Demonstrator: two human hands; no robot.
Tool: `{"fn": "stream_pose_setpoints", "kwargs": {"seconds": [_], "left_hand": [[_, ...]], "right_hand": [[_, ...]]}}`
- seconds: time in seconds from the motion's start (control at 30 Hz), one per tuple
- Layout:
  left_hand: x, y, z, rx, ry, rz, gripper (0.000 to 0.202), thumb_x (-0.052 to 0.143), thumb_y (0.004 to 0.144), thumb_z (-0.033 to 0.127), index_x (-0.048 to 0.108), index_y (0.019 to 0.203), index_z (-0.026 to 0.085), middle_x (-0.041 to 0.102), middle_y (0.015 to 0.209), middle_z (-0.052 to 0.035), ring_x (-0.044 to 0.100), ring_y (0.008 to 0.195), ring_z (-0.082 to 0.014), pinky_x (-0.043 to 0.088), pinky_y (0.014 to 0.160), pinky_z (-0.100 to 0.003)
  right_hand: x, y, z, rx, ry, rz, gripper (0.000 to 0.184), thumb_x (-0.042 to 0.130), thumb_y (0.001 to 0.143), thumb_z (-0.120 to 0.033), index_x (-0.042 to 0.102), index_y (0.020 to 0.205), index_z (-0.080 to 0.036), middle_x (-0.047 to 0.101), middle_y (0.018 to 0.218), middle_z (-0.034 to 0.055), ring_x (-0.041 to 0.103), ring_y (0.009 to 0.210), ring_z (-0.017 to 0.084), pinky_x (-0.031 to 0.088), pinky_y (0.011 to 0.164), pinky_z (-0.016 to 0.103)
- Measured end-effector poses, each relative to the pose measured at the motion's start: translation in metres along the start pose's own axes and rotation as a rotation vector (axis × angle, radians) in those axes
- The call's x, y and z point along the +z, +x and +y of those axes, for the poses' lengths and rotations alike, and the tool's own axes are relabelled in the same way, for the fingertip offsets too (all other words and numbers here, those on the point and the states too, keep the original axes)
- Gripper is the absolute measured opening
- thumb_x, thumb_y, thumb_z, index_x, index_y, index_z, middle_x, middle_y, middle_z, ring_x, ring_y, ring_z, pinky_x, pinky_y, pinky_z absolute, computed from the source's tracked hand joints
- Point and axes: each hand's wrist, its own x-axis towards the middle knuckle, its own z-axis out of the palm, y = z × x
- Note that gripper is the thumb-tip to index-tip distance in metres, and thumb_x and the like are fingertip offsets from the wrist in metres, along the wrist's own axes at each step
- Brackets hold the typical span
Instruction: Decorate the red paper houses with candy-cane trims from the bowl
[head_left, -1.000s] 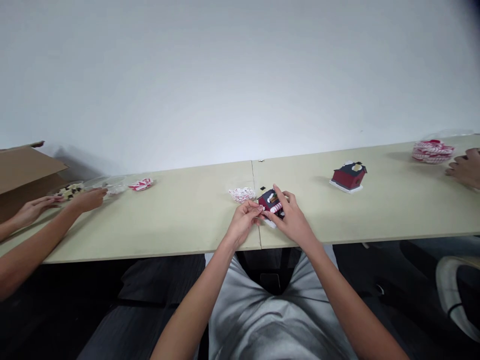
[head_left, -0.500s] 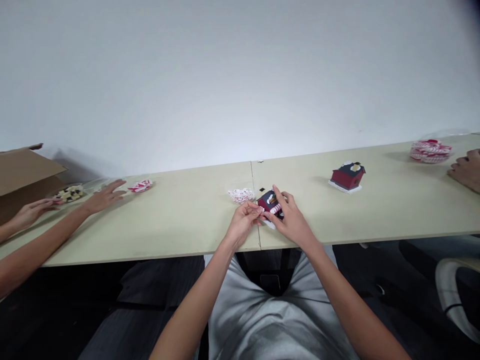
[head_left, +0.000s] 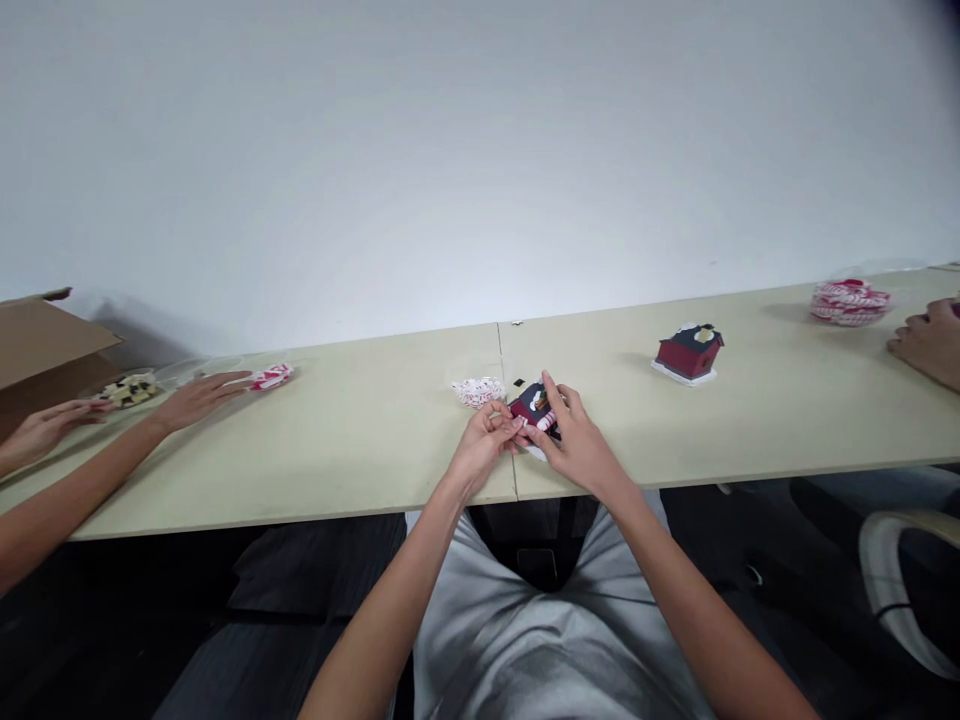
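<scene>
A small red toy house (head_left: 534, 410) with a dark roof sits near the front edge of the pale table (head_left: 360, 440). My right hand (head_left: 577, 440) curls round its right side, fingers closed on it. My left hand (head_left: 484, 445) pinches a small red-and-white striped piece against the house's left side. A little heap of red-and-white pieces (head_left: 477, 390) lies just behind my left hand, with a tiny black piece (head_left: 518, 381) beside it.
A second red house (head_left: 688, 352) stands further right. A clear bag of red-and-white pieces (head_left: 850, 300) lies at the far right by another person's hand (head_left: 926, 340). At the left, another person's hands (head_left: 196, 397) reach among bags of parts; a cardboard box (head_left: 41, 345) stands there.
My hands stay on the house, fingers shifting slightly. The person at the left has stretched one hand rightward to the red-and-white packet. The view has drifted a little.
</scene>
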Motion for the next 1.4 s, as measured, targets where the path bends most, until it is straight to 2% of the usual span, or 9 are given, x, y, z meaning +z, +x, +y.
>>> {"fn": "stream_pose_setpoints", "kwargs": {"seconds": [0.17,0.3,0.43,0.57,0.73,0.87,1.03,1.23,1.4], "left_hand": [[-0.002,-0.001,-0.005,0.161,0.31,0.087,0.041,0.075,0.086,0.04,0.05,0.114,0.023,0.053,0.073,0.0057,0.053,0.066,-0.01,0.042,0.066,-0.023],[-0.007,-0.006,-0.001,0.254,0.592,0.15,0.069,0.077,0.084,0.042,0.044,0.143,0.027,0.057,0.126,-0.0089,0.058,0.108,-0.0203,0.048,0.083,-0.029],[-0.012,-0.008,0.013,0.374,0.701,-0.04,0.08,0.078,0.082,0.04,0.039,0.151,0.032,0.035,0.16,-0.0099,0.036,0.146,-0.0299,0.039,0.112,-0.042],[-0.006,-0.006,0.031,0.428,0.656,-0.181,0.06,0.077,0.081,0.031,0.058,0.138,0.027,0.052,0.148,-0.0109,0.044,0.142,-0.0298,0.028,0.123,-0.044],[-0.012,-0.02,0.046,0.406,0.715,-0.071,0.056,0.083,0.075,0.03,0.065,0.127,0.026,0.064,0.133,-0.0109,0.057,0.127,-0.0308,0.038,0.115,-0.043],[-0.069,-0.047,0.059,0.349,0.956,0.073,0.056,0.078,0.079,0.039,0.059,0.13,0.027,0.062,0.132,-0.0091,0.058,0.124,-0.0289,0.042,0.11,-0.041],[-0.187,-0.066,0.094,0.27,1.283,0.301,0.062,0.072,0.078,0.053,0.054,0.128,0.021,0.059,0.13,-0.0122,0.057,0.12,-0.0303,0.05,0.098,-0.04],[-0.311,-0.055,0.149,0.076,1.561,0.478,0.068,0.069,0.067,0.066,0.058,0.116,0.02,0.068,0.112,-0.0087,0.064,0.104,-0.0294,0.051,0.089,-0.037],[-0.35,-0.052,0.175,-0.102,1.665,0.57,0.066,0.069,0.069,0.066,0.054,0.115,0.022,0.068,0.103,-0.0035,0.063,0.103,-0.0299,0.051,0.087,-0.036]], "right_hand": [[-0.004,-0.001,0.002,-0.017,0.11,-0.053,0.077,0.043,0.101,-0.048,0.003,0.164,-0.029,0.037,0.154,0.0146,0.047,0.137,0.029,0.043,0.113,0.05],[-0.006,-0.001,0.006,-0.057,0.275,-0.125,0.072,0.038,0.103,-0.048,0.003,0.164,-0.03,0.024,0.168,0.0088,0.028,0.153,0.025,0.026,0.125,0.048],[-0.005,0.0,0.005,-0.066,0.419,-0.212,0.068,0.038,0.104,-0.05,0.012,0.164,-0.031,0.02,0.17,0.0039,0.024,0.156,0.022,0.021,0.127,0.048],[-0.002,0.002,0.0,-0.111,0.411,-0.213,0.065,0.041,0.103,-0.052,0.024,0.161,-0.03,0.032,0.166,0.0043,0.032,0.153,0.024,0.025,0.126,0.05],[-0.012,-0.004,0.009,-0.074,0.354,-0.137,0.061,0.047,0.1,-0.052,0.038,0.156,-0.03,0.039,0.163,0.007,0.037,0.15,0.026,0.031,0.123,0.053],[-0.055,-0.009,0.048,0.03,0.314,0.27,0.044,0.047,0.101,-0.048,0.057,0.138,-0.026,0.061,0.142,0.0107,0.055,0.134,0.026,0.044,0.113,0.05],[-0.131,0.004,0.14,0.257,-0.051,0.767,0.061,0.058,0.091,-0.057,0.054,0.136,-0.017,0.06,0.134,0.018,0.057,0.125,0.032,0.048,0.102,0.052],[-0.167,0.04,0.212,0.439,-0.149,0.434,0.106,0.076,0.072,-0.062,0.036,0.154,-0.006,0.044,0.15,0.033,0.046,0.138,0.039,0.041,0.104,0.045],[-0.154,0.048,0.219,0.465,-0.127,0.345,0.096,0.073,0.074,-0.061,0.04,0.153,-0.017,0.065,0.128,0.0215,0.065,0.105,0.035,0.048,0.09,0.05]]}}
